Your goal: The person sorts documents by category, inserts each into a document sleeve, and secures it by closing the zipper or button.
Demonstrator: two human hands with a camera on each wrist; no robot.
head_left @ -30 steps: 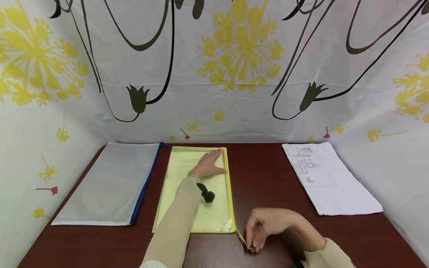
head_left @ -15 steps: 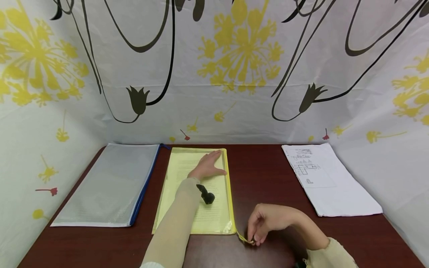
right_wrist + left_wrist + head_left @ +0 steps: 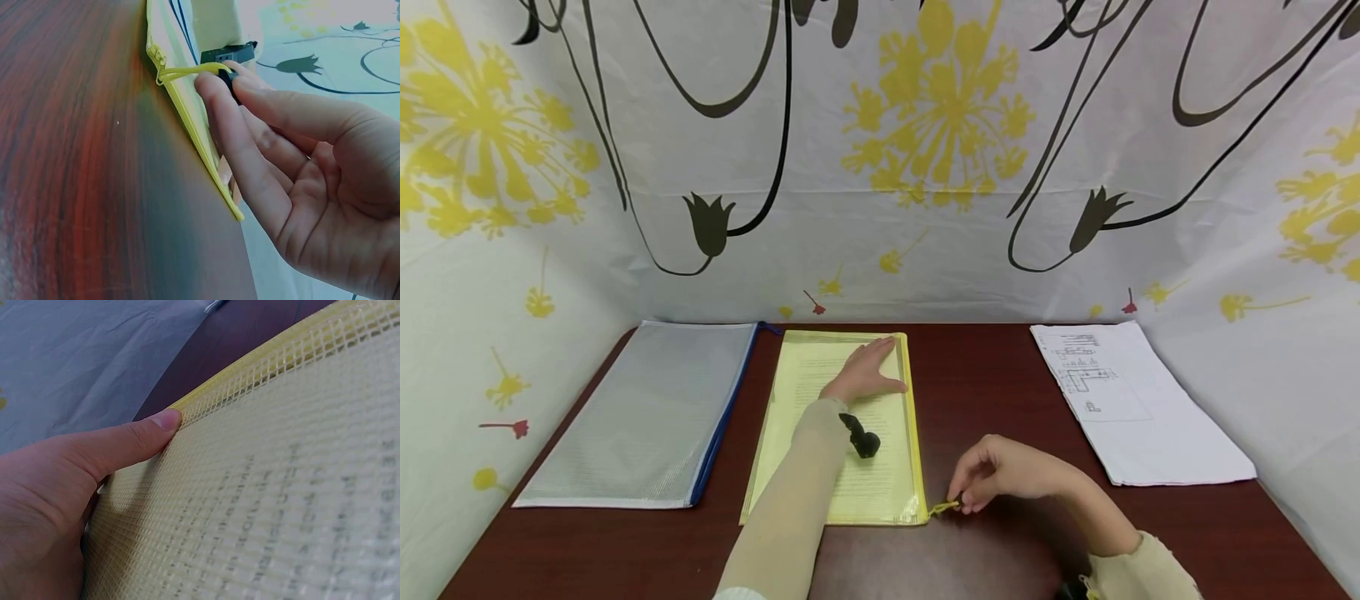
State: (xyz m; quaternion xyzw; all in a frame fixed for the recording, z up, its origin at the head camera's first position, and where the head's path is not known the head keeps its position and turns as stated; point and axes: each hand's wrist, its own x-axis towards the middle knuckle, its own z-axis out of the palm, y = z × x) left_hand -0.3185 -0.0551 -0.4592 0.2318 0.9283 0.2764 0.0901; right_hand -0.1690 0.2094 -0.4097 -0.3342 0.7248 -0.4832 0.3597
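Observation:
A yellow mesh zipper pouch (image 3: 876,487) with printed paper inside lies flat on the table. My left hand (image 3: 863,372) rests on its far half, fingers spread, the thumb tip at the yellow zipper edge (image 3: 250,362) in the left wrist view. Beyond the pouch's near right corner, my right hand (image 3: 1011,468) pinches the zipper pull between thumb and index finger. The right wrist view shows the pull's yellow cord (image 3: 190,70) stretched from the zipper slider (image 3: 161,67) to a black end piece (image 3: 229,84) between the fingertips.
To the left lies a pale mesh pouch (image 3: 640,417) with a blue zipper edge. A stack of white paper (image 3: 1165,425) with printed drawings sits at the right. Patterned white cloth (image 3: 820,150) hangs behind and beside the dark red table (image 3: 977,383).
My right hand has moved away from the table's near edge, keeping its pinch on the zipper pull. The cord swings from slanting nearward to pointing out rightward. My left hand stays put.

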